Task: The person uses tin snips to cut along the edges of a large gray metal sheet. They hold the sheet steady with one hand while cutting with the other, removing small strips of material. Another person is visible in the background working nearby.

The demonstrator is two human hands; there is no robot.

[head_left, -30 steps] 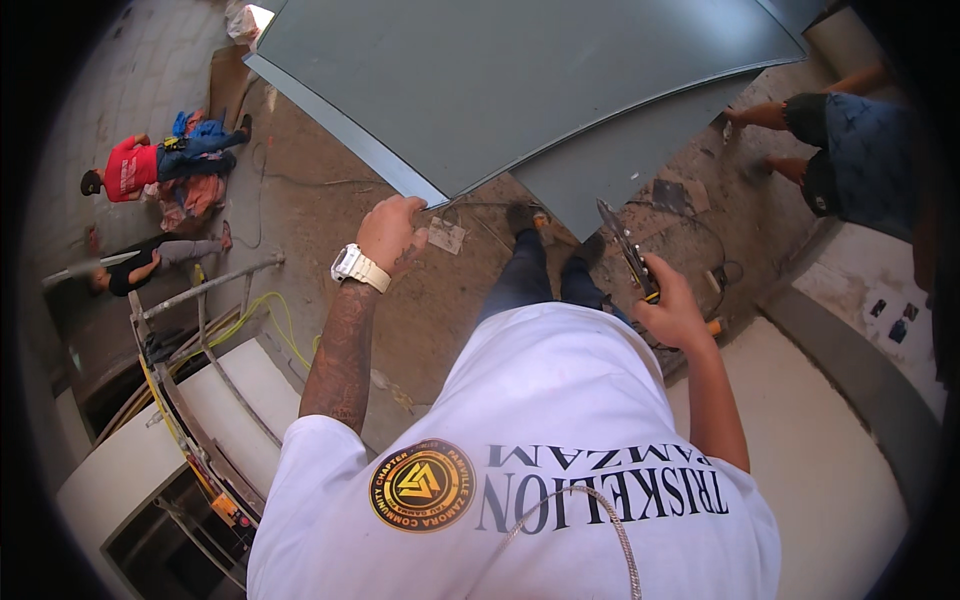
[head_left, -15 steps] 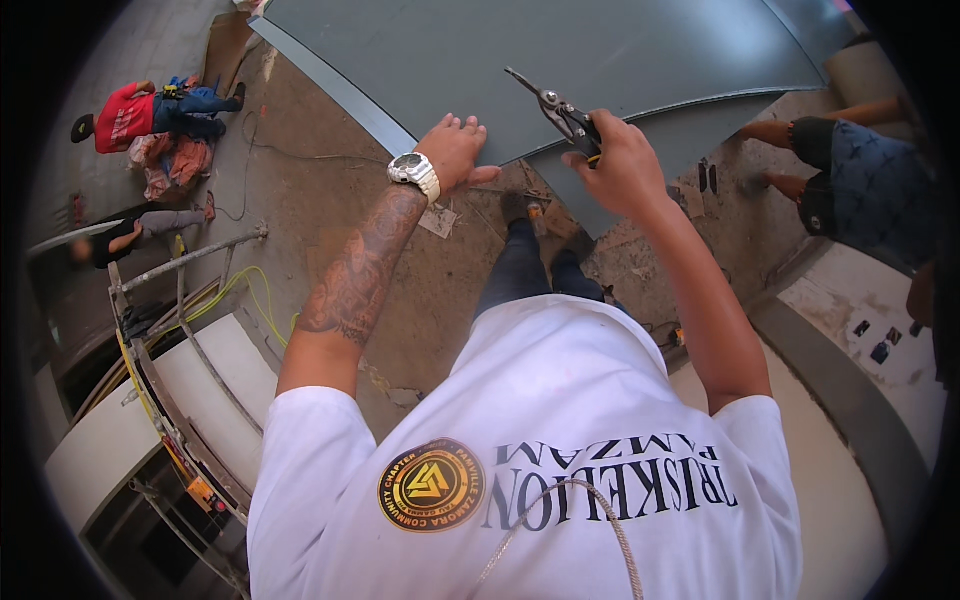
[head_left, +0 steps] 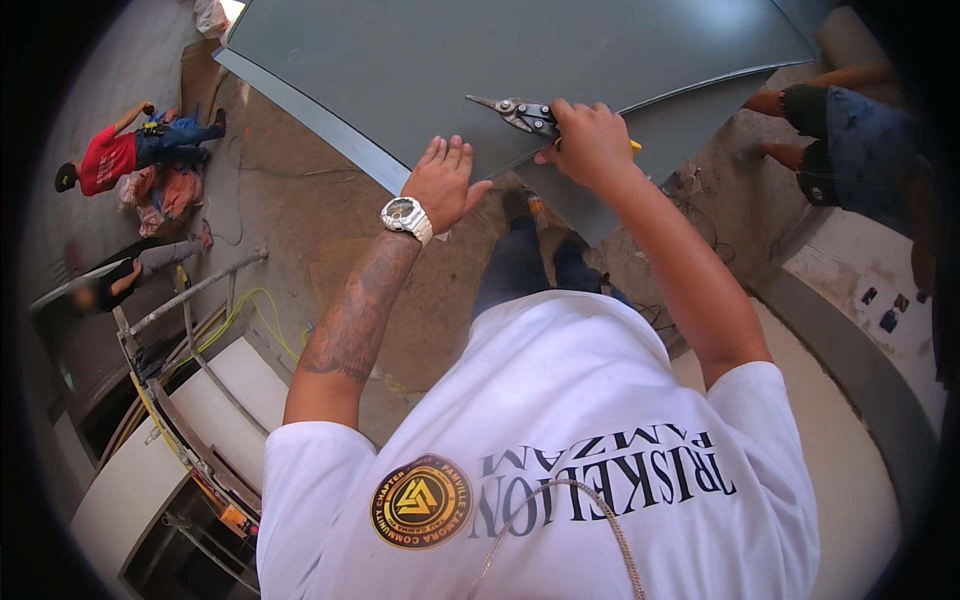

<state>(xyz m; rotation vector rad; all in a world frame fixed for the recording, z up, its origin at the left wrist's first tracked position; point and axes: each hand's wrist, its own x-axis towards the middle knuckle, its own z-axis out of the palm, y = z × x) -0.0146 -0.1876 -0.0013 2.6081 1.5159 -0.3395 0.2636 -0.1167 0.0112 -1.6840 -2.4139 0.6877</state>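
A large dark grey metal sheet (head_left: 560,45) spans the top of the view, with a pale folded strip (head_left: 300,115) along its left edge. Another grey piece (head_left: 586,208) hangs below the sheet's curved near edge. My left hand (head_left: 444,183) lies on the sheet near its front corner, fingers stretched out and thumb apart, with a white watch (head_left: 405,216) on the wrist. My right hand (head_left: 592,145) grips aviation snips (head_left: 516,112) over the sheet, their metal jaws pointing left and a yellow handle end showing past the hand. Whether the jaws touch the sheet I cannot tell.
A person in a red top (head_left: 108,158) and another in grey trousers (head_left: 165,258) are at the left, near a metal scaffold (head_left: 215,280). A co-worker's bare legs and shorts (head_left: 845,140) show at the right. Cables (head_left: 320,173) and debris lie on the dirty floor below.
My left hand has let go of the sheet's corner and lies with fingers spread on it. My right hand, with the snips, has moved up and left over the sheet.
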